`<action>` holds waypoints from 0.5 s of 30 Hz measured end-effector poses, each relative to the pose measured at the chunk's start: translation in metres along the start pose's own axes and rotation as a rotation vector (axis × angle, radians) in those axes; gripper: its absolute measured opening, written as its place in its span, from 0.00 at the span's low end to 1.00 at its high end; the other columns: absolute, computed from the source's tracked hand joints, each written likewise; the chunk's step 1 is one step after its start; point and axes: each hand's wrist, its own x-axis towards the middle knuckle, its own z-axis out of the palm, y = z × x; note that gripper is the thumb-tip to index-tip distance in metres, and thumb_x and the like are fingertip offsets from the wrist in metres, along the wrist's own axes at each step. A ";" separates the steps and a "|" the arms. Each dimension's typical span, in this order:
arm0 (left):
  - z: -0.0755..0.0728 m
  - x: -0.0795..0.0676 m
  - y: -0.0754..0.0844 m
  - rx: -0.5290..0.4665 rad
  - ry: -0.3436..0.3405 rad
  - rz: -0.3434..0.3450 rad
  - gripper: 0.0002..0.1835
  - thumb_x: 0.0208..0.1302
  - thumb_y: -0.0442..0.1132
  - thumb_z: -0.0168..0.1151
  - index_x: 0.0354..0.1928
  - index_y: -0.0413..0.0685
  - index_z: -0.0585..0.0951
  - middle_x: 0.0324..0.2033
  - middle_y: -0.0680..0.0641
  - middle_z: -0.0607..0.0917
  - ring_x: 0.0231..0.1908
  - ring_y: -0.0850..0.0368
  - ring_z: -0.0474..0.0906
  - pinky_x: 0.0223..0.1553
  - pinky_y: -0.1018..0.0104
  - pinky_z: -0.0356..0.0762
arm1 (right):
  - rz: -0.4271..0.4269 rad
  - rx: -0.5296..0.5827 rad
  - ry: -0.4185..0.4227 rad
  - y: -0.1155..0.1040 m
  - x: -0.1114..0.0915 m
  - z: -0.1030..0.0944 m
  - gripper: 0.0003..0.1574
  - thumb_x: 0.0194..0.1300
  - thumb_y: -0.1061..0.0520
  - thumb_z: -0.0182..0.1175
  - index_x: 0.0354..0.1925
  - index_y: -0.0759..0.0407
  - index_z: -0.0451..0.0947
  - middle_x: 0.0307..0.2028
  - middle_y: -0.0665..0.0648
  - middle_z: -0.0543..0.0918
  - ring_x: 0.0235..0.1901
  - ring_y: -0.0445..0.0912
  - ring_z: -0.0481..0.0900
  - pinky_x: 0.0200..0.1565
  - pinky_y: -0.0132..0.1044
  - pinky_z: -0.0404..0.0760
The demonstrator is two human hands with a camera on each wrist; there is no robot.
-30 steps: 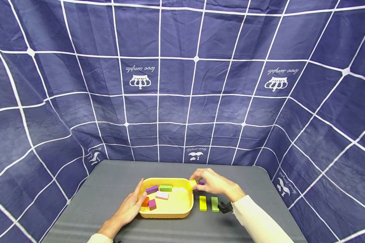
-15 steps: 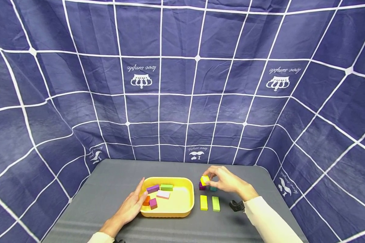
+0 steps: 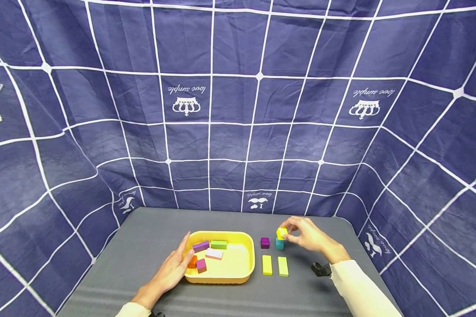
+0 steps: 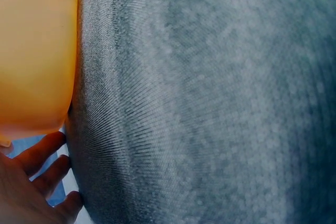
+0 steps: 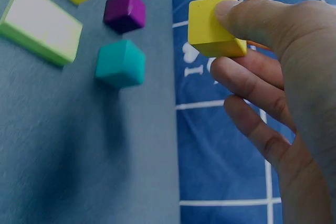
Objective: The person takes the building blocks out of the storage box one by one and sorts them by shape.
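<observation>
In the head view my right hand (image 3: 307, 234) pinches a yellow cube (image 3: 281, 233) between thumb and fingers. The right wrist view shows the yellow cube (image 5: 212, 27) raised above the table level. It overlaps a teal cube (image 3: 279, 244) from the head camera's side. A purple cube (image 3: 265, 243) stands left of the teal one. My left hand (image 3: 172, 269) rests against the left end of a yellow plastic tray (image 3: 222, 280), fingers extended along its outside and thumb at the rim. In the left wrist view the fingers (image 4: 50, 174) are loosely spread beside the tray's wall.
Inside the tray lie a purple block (image 3: 200, 246), a green block (image 3: 219, 245), a pink block (image 3: 214, 253), an orange block (image 3: 192, 262) and a magenta cube (image 3: 201, 265). A yellow block (image 3: 267, 265) and a light green block (image 3: 283, 266) lie right of it. Blue checked cloth (image 3: 238, 145) surrounds the grey table (image 3: 143, 229).
My right hand has carried the yellow cube rightward from the tray's right rim, past the purple cube, to above the teal cube. My left hand has stayed at the tray.
</observation>
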 end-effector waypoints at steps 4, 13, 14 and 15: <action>0.000 0.000 0.000 -0.008 0.002 0.003 0.38 0.94 0.53 0.54 0.95 0.54 0.57 0.77 0.33 0.85 0.72 0.32 0.84 0.77 0.24 0.76 | 0.020 0.003 0.012 0.011 -0.009 0.002 0.14 0.72 0.63 0.81 0.53 0.59 0.92 0.45 0.51 0.94 0.40 0.37 0.90 0.49 0.44 0.95; 0.000 0.000 0.000 -0.012 -0.005 -0.011 0.39 0.94 0.55 0.54 0.96 0.56 0.56 0.78 0.33 0.84 0.72 0.34 0.84 0.78 0.24 0.75 | 0.099 -0.014 0.018 0.031 -0.032 0.009 0.13 0.71 0.62 0.82 0.52 0.59 0.92 0.45 0.52 0.95 0.39 0.34 0.89 0.47 0.39 0.94; 0.000 0.000 0.000 -0.012 -0.005 -0.011 0.39 0.94 0.55 0.54 0.96 0.56 0.55 0.78 0.33 0.84 0.73 0.34 0.83 0.78 0.24 0.75 | 0.103 -0.020 0.021 0.033 -0.034 0.010 0.13 0.71 0.62 0.82 0.52 0.60 0.92 0.44 0.52 0.95 0.39 0.34 0.89 0.47 0.39 0.94; 0.000 0.000 0.000 -0.014 -0.004 -0.013 0.39 0.95 0.55 0.54 0.96 0.56 0.55 0.78 0.33 0.84 0.73 0.33 0.83 0.78 0.23 0.75 | 0.110 -0.022 0.022 0.036 -0.036 0.011 0.13 0.71 0.62 0.83 0.52 0.60 0.92 0.44 0.52 0.95 0.39 0.34 0.89 0.46 0.39 0.94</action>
